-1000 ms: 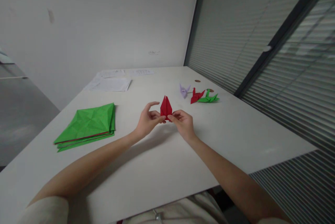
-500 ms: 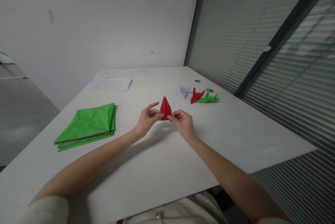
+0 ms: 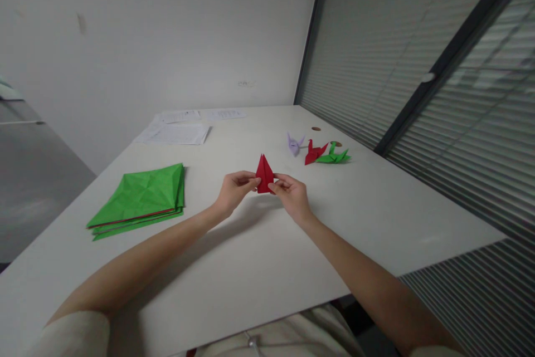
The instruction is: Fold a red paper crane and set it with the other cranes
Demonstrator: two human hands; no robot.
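Observation:
A piece of folded red origami paper (image 3: 264,174) is held up above the white table (image 3: 267,268), its split point facing away from me. My left hand (image 3: 236,191) pinches its left edge, thumb in front and fingers behind. On the right edge, my right hand (image 3: 291,192) grips it the same way near the lower corner. A centre crease runs down the paper's face. Parts of the fingers behind the paper are hidden.
A stack of creased green paper sheets (image 3: 142,192), with a red one among them, lies left. Folded cranes, one lilac (image 3: 295,144), one red (image 3: 314,152) and one green (image 3: 333,155), stand back right. Printed papers (image 3: 179,133) lie at the far left; window blinds (image 3: 359,78) border the right.
My left index finger, raised before, has come down against the back of the red paper. Both hands stay in nearly the same place.

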